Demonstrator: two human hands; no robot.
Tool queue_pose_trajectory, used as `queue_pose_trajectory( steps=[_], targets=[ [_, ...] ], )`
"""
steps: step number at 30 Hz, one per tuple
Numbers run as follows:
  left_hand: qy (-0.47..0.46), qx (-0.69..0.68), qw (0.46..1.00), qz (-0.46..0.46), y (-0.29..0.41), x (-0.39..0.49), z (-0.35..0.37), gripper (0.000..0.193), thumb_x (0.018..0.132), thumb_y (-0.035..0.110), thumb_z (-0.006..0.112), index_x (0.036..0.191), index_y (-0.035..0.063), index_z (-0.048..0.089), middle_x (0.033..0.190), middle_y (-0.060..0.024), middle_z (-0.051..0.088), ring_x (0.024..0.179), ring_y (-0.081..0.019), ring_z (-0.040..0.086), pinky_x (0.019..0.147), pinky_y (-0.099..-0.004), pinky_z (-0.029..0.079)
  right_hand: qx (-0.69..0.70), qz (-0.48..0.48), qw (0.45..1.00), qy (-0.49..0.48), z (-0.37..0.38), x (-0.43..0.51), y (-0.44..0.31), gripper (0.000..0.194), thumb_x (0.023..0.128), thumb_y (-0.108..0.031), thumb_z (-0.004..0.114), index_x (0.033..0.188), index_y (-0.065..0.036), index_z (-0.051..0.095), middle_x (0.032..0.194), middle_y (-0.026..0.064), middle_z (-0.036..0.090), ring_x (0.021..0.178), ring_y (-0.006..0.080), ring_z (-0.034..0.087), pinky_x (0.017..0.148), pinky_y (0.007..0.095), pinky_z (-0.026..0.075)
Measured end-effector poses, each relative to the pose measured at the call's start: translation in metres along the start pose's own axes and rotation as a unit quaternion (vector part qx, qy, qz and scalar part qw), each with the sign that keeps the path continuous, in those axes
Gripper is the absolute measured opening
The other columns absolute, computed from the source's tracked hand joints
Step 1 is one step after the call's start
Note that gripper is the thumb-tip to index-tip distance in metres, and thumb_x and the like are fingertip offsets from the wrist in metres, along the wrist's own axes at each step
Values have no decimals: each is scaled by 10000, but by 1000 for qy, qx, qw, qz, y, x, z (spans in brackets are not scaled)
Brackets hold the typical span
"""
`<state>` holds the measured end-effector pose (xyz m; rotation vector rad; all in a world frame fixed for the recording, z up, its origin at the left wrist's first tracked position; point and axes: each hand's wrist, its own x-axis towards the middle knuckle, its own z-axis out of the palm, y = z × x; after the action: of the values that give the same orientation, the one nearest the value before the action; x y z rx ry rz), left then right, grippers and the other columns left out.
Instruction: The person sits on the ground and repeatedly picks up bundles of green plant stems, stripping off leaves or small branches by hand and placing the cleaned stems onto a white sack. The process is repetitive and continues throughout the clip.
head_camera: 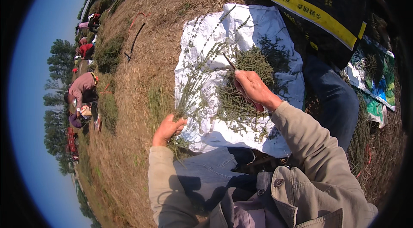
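My left hand (168, 128) grips the lower ends of a bunch of long, thin green stalks (193, 70), which fan out over a crumpled white sheet (206, 128). Some stalks carry dark seed heads or whorls along their tips. In my right hand (251, 87) is a slim, dark tool with a narrow end (229, 61), perhaps a blade or stick; its kind cannot be told. It points towards the stalks. Beneath and beside the right hand lies a heap of cut green plant tops (255, 66) on the sheet, with loose bits scattered around it.
A black and yellow printed sack (309, 8) lies at upper right, over the leg of someone in jeans (332, 99). Beyond is a green and blue printed sack (377, 79). Dry straw covers the ground. Several people, one bending (83, 89), are at the far left near a red machine (71, 142).
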<state>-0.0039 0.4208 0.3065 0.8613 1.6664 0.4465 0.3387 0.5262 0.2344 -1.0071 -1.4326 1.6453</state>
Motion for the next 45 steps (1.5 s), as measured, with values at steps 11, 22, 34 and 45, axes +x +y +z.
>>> queue_pose_trajectory(
  steps=[11, 22, 34, 45],
  targets=[
    [28, 16, 999, 0, 3, -3, 7, 157, 935, 167, 680, 968, 43, 589, 658, 43, 494, 539, -47, 394, 476, -225, 294, -125, -51, 990, -44, -16, 0, 3, 504, 1034, -377, 387, 871, 66, 563, 744, 256, 574, 729, 419, 563, 722, 490, 438],
    [64, 143, 988, -6, -4, 5, 0, 259, 922, 275, 721, 1032, 52, 647, 705, 32, 587, 617, -64, 479, 572, -261, 399, -147, -95, 981, -83, 4, -2, -14, 462, 1060, -344, 394, 824, 33, 523, 673, 144, 523, 602, 272, 520, 611, 416, 434],
    [75, 267, 960, -20, -10, 14, -5, 495, 881, 426, 743, 1185, 53, 626, 805, -54, 670, 723, -142, 597, 742, -349, 496, -186, -18, 975, -121, 20, 1, -16, 528, 1025, -355, 395, 871, 108, 598, 791, 327, 618, 784, 487, 623, 762, 520, 478],
    [78, 251, 965, -3, 8, 7, 9, 293, 928, 256, 718, 1069, 15, 627, 701, 25, 592, 586, -55, 460, 533, -244, 376, -189, -39, 976, -102, 22, 8, -9, 515, 1023, -348, 414, 861, 105, 596, 784, 338, 605, 779, 502, 609, 744, 525, 471]
  ],
)
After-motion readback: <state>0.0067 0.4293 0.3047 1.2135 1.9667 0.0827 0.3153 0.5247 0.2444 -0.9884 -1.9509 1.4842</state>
